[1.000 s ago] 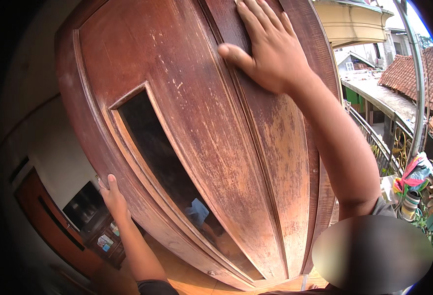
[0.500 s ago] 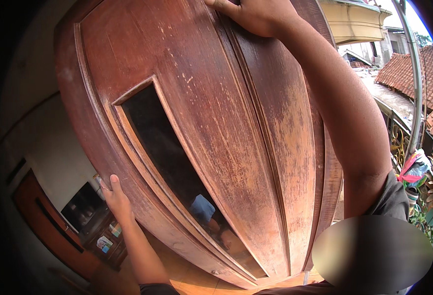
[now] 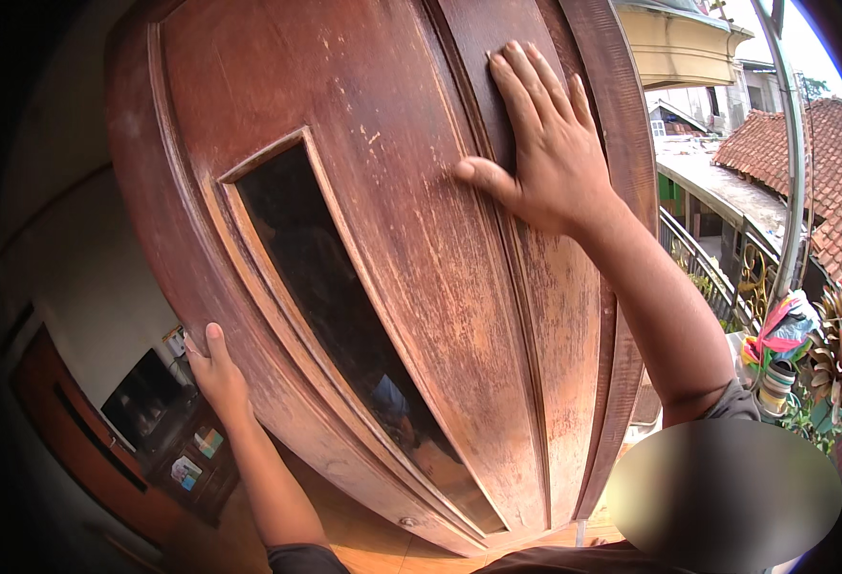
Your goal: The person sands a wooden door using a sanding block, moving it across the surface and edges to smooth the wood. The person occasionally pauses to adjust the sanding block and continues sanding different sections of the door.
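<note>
A brown wooden door with worn, pale scuffed patches fills the middle of the view. Let into it is a narrow dark glass panel with a wooden frame. My left hand grips the door's left edge, its thumb on the front face and the other fingers hidden behind. My right hand lies palm down on the upper right of the door, across the long grooved moulding, with fingers stretched and thumb out to the left. Whether anything thin lies beneath that palm cannot be seen.
Inside at left are a dark television, a wooden cabinet and another brown door. Outside at right stand a metal pole, a railing, potted plants and a tiled roof. A blurred oval hides the lower right.
My right hand has slid down the door from the top edge of the view and now shows whole. My left hand keeps its hold on the door's edge.
</note>
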A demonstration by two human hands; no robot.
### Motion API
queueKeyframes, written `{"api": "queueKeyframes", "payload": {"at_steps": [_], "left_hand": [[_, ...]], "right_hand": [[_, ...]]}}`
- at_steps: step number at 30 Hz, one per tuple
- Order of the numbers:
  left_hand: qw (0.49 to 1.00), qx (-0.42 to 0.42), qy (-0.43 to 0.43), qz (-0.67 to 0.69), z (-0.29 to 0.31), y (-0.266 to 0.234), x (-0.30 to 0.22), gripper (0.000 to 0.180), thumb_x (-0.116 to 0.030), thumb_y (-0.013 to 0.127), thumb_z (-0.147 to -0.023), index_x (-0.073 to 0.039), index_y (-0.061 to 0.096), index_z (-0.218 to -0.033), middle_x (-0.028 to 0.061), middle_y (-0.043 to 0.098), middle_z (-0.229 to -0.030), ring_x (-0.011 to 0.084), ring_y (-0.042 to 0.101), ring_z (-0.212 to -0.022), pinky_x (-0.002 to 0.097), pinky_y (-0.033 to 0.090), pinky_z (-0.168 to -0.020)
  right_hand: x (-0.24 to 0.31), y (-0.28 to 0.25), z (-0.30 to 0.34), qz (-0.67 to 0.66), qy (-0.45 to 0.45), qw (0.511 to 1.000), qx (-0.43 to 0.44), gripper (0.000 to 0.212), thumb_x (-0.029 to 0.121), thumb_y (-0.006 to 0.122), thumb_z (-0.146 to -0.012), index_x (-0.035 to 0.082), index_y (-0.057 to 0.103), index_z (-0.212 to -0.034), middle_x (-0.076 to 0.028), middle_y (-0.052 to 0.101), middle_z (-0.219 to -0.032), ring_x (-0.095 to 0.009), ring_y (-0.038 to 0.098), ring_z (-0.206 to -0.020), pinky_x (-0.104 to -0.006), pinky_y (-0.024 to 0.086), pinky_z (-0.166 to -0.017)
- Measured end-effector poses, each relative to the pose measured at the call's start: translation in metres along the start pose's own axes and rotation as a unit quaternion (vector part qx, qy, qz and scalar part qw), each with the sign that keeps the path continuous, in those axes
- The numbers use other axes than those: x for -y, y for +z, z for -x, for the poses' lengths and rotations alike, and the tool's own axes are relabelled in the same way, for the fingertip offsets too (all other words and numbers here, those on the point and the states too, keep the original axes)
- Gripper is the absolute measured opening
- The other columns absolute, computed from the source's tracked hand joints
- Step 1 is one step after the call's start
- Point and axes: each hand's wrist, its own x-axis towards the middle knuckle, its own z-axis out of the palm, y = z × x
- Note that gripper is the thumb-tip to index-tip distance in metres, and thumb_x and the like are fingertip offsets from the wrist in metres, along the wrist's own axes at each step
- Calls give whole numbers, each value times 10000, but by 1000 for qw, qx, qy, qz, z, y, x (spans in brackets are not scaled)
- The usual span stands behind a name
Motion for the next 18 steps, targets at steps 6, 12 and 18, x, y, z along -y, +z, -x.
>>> {"api": "queueKeyframes", "payload": {"at_steps": [6, 12, 18], "left_hand": [[1000, 10, 1, 4, 0, -2, 0, 627, -336, 592, -1058, 75, 413, -1496, 205, 524, -1487, 287, 509, -1354, 395, 350, -1163], [1000, 4, 10, -18, 3, -1, -4, 636, -347, 594, -1057, 92, 423, -1483, 229, 539, -1467, 301, 525, -1341, 391, 368, -1150], [998, -20, 6, -66, 3, 0, -5, 714, -423, 580, -1052, 116, 407, -1487, 275, 524, -1475, 347, 519, -1355, 394, 368, -1150]], "right_hand": [[-7, 16, -96, -41, 54, 997, -39, 954, 682, 439, -990, -38, 269, -1593, -211, 254, -1679, -320, 157, -1590, -529, 131, -1281], [26, -21, 88, -16, 35, 994, 100, 1073, 866, 307, -908, 55, 292, -1611, -158, 279, -1672, -305, 145, -1592, -586, 35, -1277], [16, -14, 52, 2, 21, 996, 89, 1052, 844, 313, -921, 64, 252, -1625, -175, 259, -1675, -311, 125, -1593, -597, 37, -1280]]}}
